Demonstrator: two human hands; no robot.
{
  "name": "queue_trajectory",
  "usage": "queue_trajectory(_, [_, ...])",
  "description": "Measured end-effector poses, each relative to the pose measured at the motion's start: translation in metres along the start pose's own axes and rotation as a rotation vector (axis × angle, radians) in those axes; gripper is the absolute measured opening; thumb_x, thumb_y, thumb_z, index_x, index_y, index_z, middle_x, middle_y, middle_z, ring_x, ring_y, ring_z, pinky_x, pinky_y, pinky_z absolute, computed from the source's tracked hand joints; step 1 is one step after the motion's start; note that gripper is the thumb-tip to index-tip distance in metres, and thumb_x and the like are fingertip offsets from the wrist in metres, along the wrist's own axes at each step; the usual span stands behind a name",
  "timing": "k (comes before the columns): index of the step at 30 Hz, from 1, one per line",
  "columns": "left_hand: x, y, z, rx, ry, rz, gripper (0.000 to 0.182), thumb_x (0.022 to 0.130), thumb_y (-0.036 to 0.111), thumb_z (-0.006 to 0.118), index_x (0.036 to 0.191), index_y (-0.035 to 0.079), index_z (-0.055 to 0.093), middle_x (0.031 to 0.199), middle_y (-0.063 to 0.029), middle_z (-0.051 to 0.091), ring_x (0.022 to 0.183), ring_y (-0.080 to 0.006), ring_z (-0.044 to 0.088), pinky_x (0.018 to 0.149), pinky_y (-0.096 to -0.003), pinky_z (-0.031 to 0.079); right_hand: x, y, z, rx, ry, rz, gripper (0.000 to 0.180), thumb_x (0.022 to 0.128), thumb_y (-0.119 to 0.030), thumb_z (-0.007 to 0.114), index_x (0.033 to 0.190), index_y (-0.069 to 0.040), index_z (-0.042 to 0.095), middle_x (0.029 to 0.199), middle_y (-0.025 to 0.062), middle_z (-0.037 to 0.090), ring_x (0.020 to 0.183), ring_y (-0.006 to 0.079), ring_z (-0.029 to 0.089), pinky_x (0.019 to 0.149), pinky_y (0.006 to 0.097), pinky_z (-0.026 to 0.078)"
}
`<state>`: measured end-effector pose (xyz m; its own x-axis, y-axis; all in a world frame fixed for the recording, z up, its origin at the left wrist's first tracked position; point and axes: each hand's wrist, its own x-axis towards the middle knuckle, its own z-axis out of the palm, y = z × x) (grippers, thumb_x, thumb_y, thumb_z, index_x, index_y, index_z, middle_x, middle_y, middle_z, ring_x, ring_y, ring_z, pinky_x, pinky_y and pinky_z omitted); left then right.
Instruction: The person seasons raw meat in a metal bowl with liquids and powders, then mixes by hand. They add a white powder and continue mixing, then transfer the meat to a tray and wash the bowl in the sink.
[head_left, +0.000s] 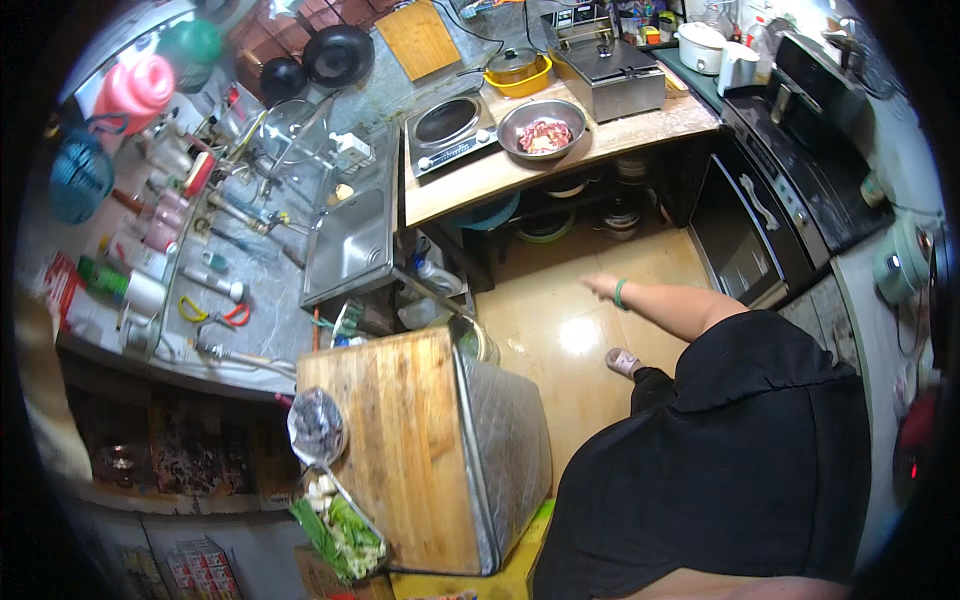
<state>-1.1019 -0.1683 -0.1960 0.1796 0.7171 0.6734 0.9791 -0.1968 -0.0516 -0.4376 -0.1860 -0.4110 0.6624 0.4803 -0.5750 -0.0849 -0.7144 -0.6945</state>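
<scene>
My right hand (601, 285) is stretched out over the tiled floor (555, 300), with a green band on its wrist. It appears to hold nothing, and its fingers look extended, though slightly blurred. My left hand is out of view. Beyond the right hand, a wooden counter (450, 191) bears a steel bowl (510, 120) with raw, reddish meat pieces (545, 137) in it. Left of the bowl stands an electric cooktop (450, 135). In front of me to the left is a thick wooden cutting board (397, 450), with a plastic-covered bowl (316, 426) at its left edge.
A steel sink (351, 244) adjoins a grey countertop (225, 270) with scissors (214, 311) and kitchen tools. Leafy greens (341, 536) lie in a container beside the board. A black oven (739, 232) stands right. My slippered foot (621, 361) is on the floor.
</scene>
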Motion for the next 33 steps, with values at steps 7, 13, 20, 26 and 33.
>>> queue_trajectory(7, [0.024,0.180,0.032,-0.134,-0.419,-0.151,0.051,0.081,0.023,0.068,0.122,-0.005,0.056,0.114,-0.0263,0.060,0.109,-0.0435,0.053,0.096,-0.0503,0.040,0.208,-0.096,-0.196,0.804,0.137,0.049,0.074,0.091,-0.059,0.049,0.149,-0.017,0.030,0.138,0.0249,0.046,0.088,0.0283,0.062,0.058,0.0342,0.046])
queue_trajectory(13, [0.077,0.252,0.028,-0.023,-0.518,-0.199,0.053,0.078,0.020,0.071,0.124,-0.001,0.055,0.108,-0.0222,0.061,0.103,-0.0391,0.054,0.094,-0.0488,0.040,0.366,-0.101,-0.238,1.208,0.165,0.146,0.043,0.094,-0.037,0.053,0.127,-0.010,0.051,0.124,0.0173,0.054,0.101,0.0329,0.059,0.079,0.0481,0.056])
queue_trajectory(20, [0.081,0.278,0.037,0.034,-0.586,-0.261,0.052,0.081,0.026,0.069,0.125,0.002,0.056,0.104,-0.0184,0.062,0.100,-0.0361,0.056,0.095,-0.0469,0.038,0.478,-0.045,-0.247,1.171,0.305,0.151,0.014,0.091,-0.010,0.061,0.101,-0.002,0.060,0.092,0.0103,0.066,0.076,0.0233,0.066,0.059,0.0311,0.060])
queue_trajectory(26, [0.051,0.255,0.030,0.054,-0.642,-0.440,0.053,0.082,0.029,0.067,0.128,0.005,0.055,0.102,-0.0181,0.062,0.100,-0.0357,0.056,0.095,-0.0471,0.039,0.363,-0.066,-0.228,0.957,0.129,0.027,0.016,0.092,-0.018,0.057,0.103,-0.007,0.058,0.085,0.0040,0.063,0.061,0.0137,0.060,0.043,0.0213,0.049])
queue_trajectory(33, [0.011,0.205,0.032,-0.039,-0.630,-0.576,0.052,0.085,0.030,0.065,0.128,0.004,0.054,0.108,-0.0211,0.062,0.103,-0.0381,0.057,0.095,-0.0476,0.040,0.098,-0.160,-0.114,0.620,-0.352,-0.141,0.033,0.084,-0.005,0.052,0.117,-0.002,0.051,0.092,0.0072,0.062,0.070,0.0152,0.062,0.042,0.0247,0.045])
